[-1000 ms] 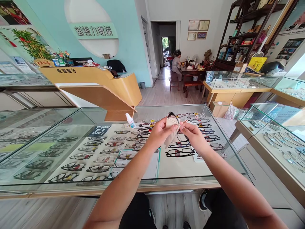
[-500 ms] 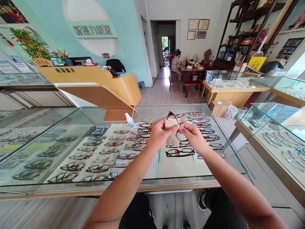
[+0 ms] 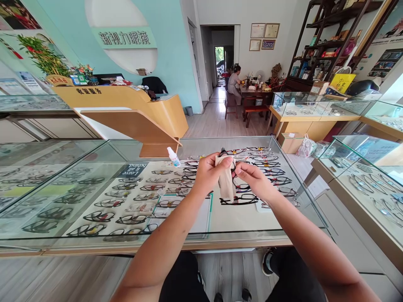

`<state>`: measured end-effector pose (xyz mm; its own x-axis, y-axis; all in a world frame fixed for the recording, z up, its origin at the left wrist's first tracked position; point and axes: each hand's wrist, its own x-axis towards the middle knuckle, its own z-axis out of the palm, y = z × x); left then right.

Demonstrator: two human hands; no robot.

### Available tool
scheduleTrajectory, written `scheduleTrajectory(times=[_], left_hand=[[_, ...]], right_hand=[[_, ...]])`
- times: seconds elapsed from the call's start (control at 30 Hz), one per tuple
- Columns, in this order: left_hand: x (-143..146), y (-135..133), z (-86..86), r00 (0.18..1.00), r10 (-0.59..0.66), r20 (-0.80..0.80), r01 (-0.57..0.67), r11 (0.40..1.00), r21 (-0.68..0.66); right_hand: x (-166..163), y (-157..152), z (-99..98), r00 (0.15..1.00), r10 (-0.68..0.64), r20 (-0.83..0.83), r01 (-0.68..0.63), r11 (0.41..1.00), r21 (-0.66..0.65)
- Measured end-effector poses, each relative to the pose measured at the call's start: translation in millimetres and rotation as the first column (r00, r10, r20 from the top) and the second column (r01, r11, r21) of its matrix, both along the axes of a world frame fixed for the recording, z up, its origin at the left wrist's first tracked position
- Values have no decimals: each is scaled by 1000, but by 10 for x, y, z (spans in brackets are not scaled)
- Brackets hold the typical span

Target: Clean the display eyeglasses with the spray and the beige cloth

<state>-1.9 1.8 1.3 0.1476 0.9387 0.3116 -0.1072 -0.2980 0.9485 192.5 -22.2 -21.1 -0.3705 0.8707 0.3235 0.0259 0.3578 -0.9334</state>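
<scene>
Left hand folds the cloth over the dark glasses, above the case.
A second ago the rim stood well up out of the cloth; now it has sunk lower and the cloth hangs down long in front, so more of the glasses is covered and the left hand seems to be doing most of the holding, closed with its thumb flat on the cloth. The right hand is nearly closed, fingertips at the glasses' edge; I cannot tell if they grip it. Both hands are over the case's right half, nearer its far edge, with the bottle to their left.
</scene>
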Motion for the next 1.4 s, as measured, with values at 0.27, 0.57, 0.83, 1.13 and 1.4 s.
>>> scheduleTrajectory(times=[0.27, 0.57, 0.83, 1.13, 1.4], left_hand=[[-79, 115, 29, 955, -188, 230, 234, 953, -194], [79, 48, -4, 885, -304, 352, 376, 913, -159], [116, 7, -150, 978, -175, 112, 174, 985, 14], [116, -59, -91, 995, 58, 81, -57, 998, -18], [-100, 73, -20, 953, -301, -27, 302, 953, 23]], right_hand=[[-33, 11, -15, 998, -44, -36, 46, 997, 60], [-135, -16, -31, 981, -76, -181, 76, 997, -9], [-156, -31, -94, 937, -83, -340, 22, 983, -181], [-199, -27, -154, 952, 61, -299, -120, 976, -184], [-116, -38, -64, 927, -50, -373, -61, 958, -281]])
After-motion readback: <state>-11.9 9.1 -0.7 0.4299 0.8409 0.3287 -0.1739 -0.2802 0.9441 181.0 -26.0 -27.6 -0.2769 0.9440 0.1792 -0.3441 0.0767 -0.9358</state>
